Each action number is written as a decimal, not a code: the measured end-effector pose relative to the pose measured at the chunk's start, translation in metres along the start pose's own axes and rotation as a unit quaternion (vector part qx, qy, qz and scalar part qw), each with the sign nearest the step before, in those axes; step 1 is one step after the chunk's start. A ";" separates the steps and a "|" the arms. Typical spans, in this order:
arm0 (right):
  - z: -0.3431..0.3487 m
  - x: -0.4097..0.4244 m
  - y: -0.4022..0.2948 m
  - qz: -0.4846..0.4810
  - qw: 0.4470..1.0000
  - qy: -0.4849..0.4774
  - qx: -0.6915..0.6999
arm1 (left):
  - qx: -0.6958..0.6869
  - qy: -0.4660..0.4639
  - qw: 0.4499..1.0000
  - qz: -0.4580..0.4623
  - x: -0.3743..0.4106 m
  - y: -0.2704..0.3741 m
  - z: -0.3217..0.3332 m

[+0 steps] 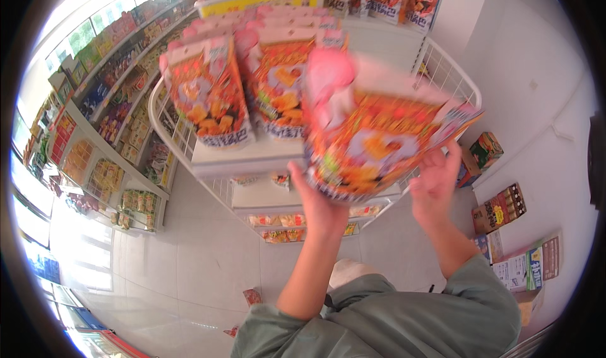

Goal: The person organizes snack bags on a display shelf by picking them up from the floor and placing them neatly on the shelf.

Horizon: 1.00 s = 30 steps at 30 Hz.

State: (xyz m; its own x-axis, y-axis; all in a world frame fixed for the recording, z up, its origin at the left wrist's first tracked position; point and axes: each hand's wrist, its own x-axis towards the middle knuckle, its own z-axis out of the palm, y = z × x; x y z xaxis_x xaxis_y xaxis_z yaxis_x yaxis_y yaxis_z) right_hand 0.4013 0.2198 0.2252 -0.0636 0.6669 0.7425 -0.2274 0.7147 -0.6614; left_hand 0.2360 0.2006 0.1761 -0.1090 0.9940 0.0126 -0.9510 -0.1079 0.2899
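Note:
A large orange and pink snack bag (374, 140) is held up between my two hands, tilted and slightly blurred. My left hand (324, 204) grips its lower left part, with the thumb on the near edge and the fingers hidden behind. On the right side, my right hand (435, 178) touches the lower right edge from behind; some of its fingers are hidden by the bag. Matching bags stand in rows on the white shelf (236, 161), one front bag (208, 97) at the left and another (281, 83) beside the held bag.
White wire side panels (450, 69) flank the shelf. Lower tiers hold small packets (279, 220). Stocked shelves (137, 88) run along the left. Cardboard boxes (497, 211) line the right wall. Red packets (252, 296) lie on the floor near me.

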 end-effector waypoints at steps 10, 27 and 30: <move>-0.080 0.159 0.113 0.067 0.996 -0.014 -0.059 | 0.165 0.188 0.959 -0.132 0.203 -0.073 0.075; -0.098 0.208 0.286 0.185 0.962 -0.098 -0.177 | 0.262 0.261 0.927 -0.067 0.296 -0.081 0.079; -0.103 0.211 0.293 0.188 0.961 -0.102 -0.174 | 0.261 0.271 0.924 -0.069 0.311 -0.083 0.072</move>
State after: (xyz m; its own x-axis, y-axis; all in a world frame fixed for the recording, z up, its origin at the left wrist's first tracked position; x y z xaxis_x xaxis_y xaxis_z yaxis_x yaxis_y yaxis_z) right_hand 0.4212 0.5911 0.1772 -0.2756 0.8623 0.4248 0.1867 0.4815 -0.8563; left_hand 0.3016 0.5201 0.2252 -0.2607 0.8260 -0.4997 -0.7134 0.1839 0.6762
